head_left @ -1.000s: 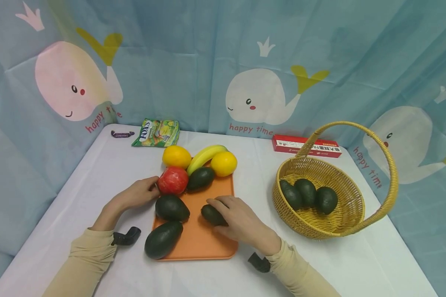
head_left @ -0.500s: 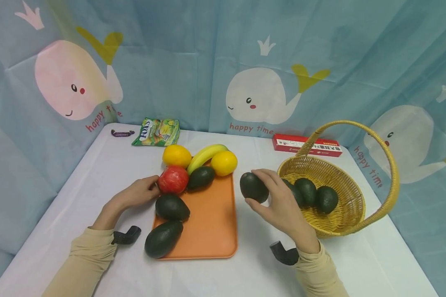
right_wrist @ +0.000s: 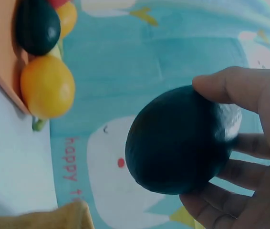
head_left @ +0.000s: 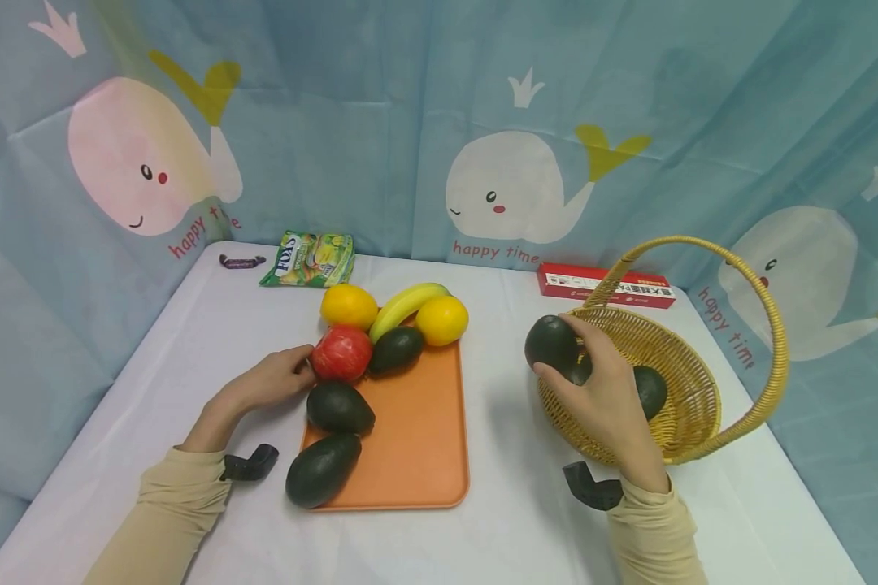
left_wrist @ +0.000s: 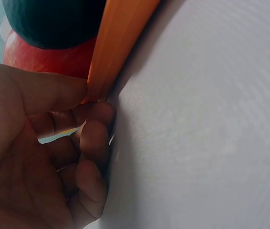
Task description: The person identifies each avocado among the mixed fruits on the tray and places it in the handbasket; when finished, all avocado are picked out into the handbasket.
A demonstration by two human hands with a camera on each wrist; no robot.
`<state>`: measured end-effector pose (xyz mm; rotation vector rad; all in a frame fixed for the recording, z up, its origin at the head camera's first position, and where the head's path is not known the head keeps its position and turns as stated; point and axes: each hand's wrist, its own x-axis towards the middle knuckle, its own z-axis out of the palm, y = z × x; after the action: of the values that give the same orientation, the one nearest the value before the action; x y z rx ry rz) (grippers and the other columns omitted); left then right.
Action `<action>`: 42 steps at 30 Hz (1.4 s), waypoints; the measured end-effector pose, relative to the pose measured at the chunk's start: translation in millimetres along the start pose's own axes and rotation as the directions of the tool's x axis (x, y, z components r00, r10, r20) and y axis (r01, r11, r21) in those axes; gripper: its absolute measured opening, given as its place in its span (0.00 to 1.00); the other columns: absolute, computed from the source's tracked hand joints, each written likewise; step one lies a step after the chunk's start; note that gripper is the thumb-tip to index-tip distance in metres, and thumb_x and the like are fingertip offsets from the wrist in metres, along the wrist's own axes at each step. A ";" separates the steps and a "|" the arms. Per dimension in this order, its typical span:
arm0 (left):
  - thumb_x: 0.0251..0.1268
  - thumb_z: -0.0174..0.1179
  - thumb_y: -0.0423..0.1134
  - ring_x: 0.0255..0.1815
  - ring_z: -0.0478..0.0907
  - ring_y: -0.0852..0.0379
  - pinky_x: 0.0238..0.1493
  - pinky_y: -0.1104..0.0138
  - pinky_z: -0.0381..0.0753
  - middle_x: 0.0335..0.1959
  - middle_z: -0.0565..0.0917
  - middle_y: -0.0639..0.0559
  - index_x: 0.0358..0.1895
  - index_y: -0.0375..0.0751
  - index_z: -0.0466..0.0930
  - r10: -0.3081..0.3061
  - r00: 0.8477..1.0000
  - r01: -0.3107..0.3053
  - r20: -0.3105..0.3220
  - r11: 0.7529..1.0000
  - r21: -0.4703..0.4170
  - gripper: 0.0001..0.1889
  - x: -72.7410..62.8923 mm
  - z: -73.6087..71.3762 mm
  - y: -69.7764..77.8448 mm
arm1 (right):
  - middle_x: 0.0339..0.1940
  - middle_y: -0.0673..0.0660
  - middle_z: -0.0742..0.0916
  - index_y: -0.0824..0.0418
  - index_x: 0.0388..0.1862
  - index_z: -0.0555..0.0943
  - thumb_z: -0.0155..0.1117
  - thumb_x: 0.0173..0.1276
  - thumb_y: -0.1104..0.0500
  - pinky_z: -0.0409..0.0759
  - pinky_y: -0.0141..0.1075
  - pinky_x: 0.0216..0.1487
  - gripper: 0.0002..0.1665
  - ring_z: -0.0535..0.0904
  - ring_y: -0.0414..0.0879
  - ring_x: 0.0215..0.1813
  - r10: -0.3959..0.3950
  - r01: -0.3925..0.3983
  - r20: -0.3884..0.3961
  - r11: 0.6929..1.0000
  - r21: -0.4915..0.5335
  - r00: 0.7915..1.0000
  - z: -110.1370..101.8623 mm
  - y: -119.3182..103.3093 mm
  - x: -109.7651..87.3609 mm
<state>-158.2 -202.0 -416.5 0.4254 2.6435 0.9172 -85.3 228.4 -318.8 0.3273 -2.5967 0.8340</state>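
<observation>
My right hand [head_left: 606, 394] grips a dark green avocado [head_left: 551, 343], held up at the left rim of the wicker basket [head_left: 676, 337]. In the right wrist view, thumb and fingers wrap around this avocado [right_wrist: 173, 143]. Another avocado [head_left: 652, 392] shows inside the basket, with more partly hidden by my hand. My left hand [head_left: 274, 380] is at the left edge of the orange tray [head_left: 420, 447]; the left wrist view shows thumb and fingers pinching the tray's rim [left_wrist: 118, 43]. A red round fruit [head_left: 342, 353] and dark avocados [head_left: 340, 408] lie along that side.
A banana [head_left: 406, 307], two yellow-orange fruits [head_left: 441, 320] and another avocado [head_left: 397, 350] sit at the tray's far end. Behind are a green candy bag [head_left: 310, 260], a purple-wrapped sweet [head_left: 242, 262] and a red box [head_left: 607, 286]. The basket's tall handle [head_left: 774, 325] arches up.
My right hand has lifted the avocado off the tray and carried it right to the basket's left rim. The left hand has stayed at the tray's edge.
</observation>
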 end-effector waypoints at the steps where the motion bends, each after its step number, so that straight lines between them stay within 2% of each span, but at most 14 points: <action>1: 0.64 0.52 0.36 0.32 0.71 0.55 0.35 0.65 0.68 0.27 0.75 0.51 0.40 0.39 0.72 -0.003 1.000 0.003 0.000 1.000 0.000 0.05 0.2 0.2 0.1 | 0.61 0.60 0.80 0.57 0.68 0.70 0.76 0.55 0.56 0.80 0.55 0.52 0.42 0.78 0.55 0.56 0.023 -0.023 -0.006 1.000 -0.004 1.000 -2.1 1.4 0.3; 8: 0.63 0.52 0.35 0.32 0.71 0.55 0.35 0.64 0.68 0.27 0.75 0.51 0.39 0.39 0.72 0.011 1.000 -0.011 -0.004 1.000 -0.005 0.05 0.2 0.3 0.3 | 0.62 0.64 0.78 0.60 0.69 0.67 0.72 0.59 0.57 0.77 0.61 0.55 0.40 0.76 0.61 0.60 0.148 -0.148 -0.005 0.988 -0.047 0.989 -11.8 9.5 2.8; 13: 0.63 0.52 0.34 0.31 0.70 0.56 0.35 0.64 0.68 0.26 0.74 0.51 0.38 0.39 0.72 0.028 1.000 -0.028 -0.009 1.000 -0.002 0.04 0.7 0.1 -1.1 | 0.62 0.66 0.79 0.60 0.70 0.66 0.70 0.61 0.53 0.77 0.60 0.55 0.40 0.76 0.62 0.61 0.218 -0.214 0.046 0.973 -0.083 0.975 -12.7 18.4 4.9; 16: 0.63 0.52 0.34 0.31 0.70 0.56 0.35 0.64 0.68 0.26 0.74 0.51 0.38 0.39 0.72 0.029 1.000 -0.029 -0.008 1.000 0.000 0.04 1.2 0.0 -1.3 | 0.62 0.67 0.79 0.60 0.70 0.65 0.69 0.61 0.51 0.78 0.59 0.54 0.41 0.78 0.63 0.59 0.253 -0.241 0.101 0.964 -0.113 0.962 -11.6 23.3 6.0; 20: 0.62 0.52 0.34 0.31 0.70 0.55 0.35 0.64 0.68 0.26 0.74 0.51 0.38 0.39 0.72 0.025 1.000 -0.025 -0.004 1.000 0.003 0.04 1.3 -0.4 -0.5 | 0.63 0.67 0.78 0.60 0.71 0.64 0.68 0.62 0.49 0.78 0.59 0.53 0.42 0.79 0.64 0.56 0.284 -0.263 0.153 0.954 -0.140 0.947 -11.4 26.4 6.1; 31: 0.64 0.52 0.36 0.32 0.70 0.55 0.36 0.64 0.68 0.28 0.75 0.51 0.41 0.38 0.73 0.005 1.000 -0.004 0.010 1.000 -0.007 0.06 -0.4 -0.8 1.8 | 0.66 0.70 0.75 0.63 0.73 0.59 0.64 0.64 0.43 0.79 0.58 0.53 0.46 0.79 0.66 0.57 0.360 -0.320 0.226 0.927 -0.195 0.905 -18.4 26.9 8.6; 42: 0.65 0.52 0.36 0.33 0.71 0.55 0.36 0.64 0.69 0.28 0.75 0.51 0.42 0.38 0.73 0.004 1.000 -0.004 0.008 1.000 -0.011 0.07 0.2 0.4 2.6 | 0.67 0.71 0.73 0.63 0.74 0.58 0.64 0.64 0.42 0.75 0.62 0.57 0.48 0.75 0.68 0.62 0.360 -0.302 0.236 0.920 -0.248 0.903 -18.9 26.5 8.3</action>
<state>-157.8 -199.8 -415.2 0.4307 2.6300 0.9285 -96.0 260.0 -314.6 -0.0726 -3.0282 0.6508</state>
